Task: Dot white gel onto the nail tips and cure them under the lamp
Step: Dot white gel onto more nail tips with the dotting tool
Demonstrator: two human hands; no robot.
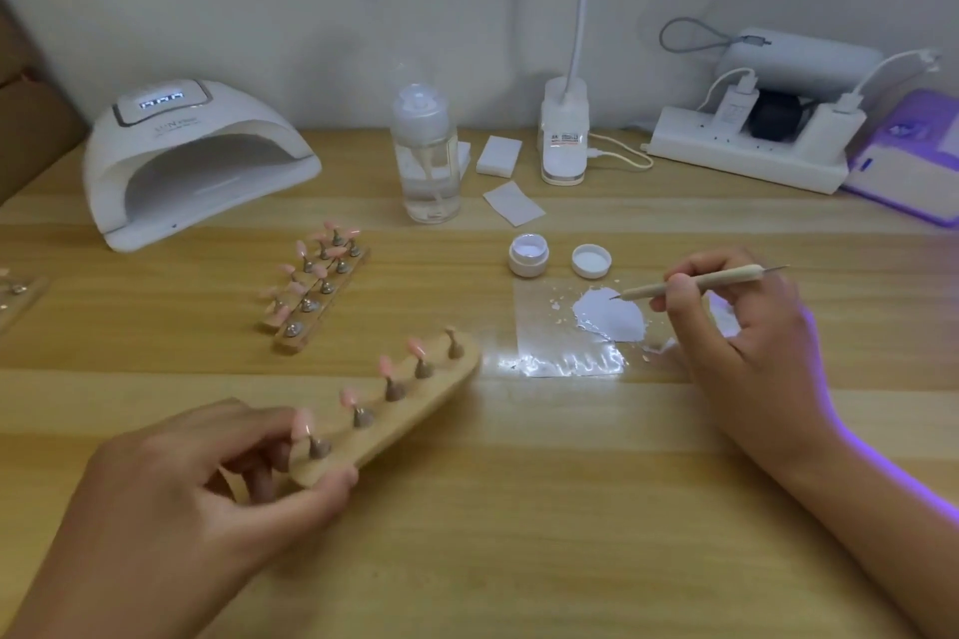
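Left hand [207,477]: the near end of a wooden strip [415,405] is pinched between thumb and curled fingers.
Strip: pink nail tips [386,366] are carried on small stands.
Right hand [747,327]: a dotting stick [695,283] is gripped pen-style, its point at the white gel [610,317] puddle's edge.
Lamp [192,161]: placed far left, well apart.
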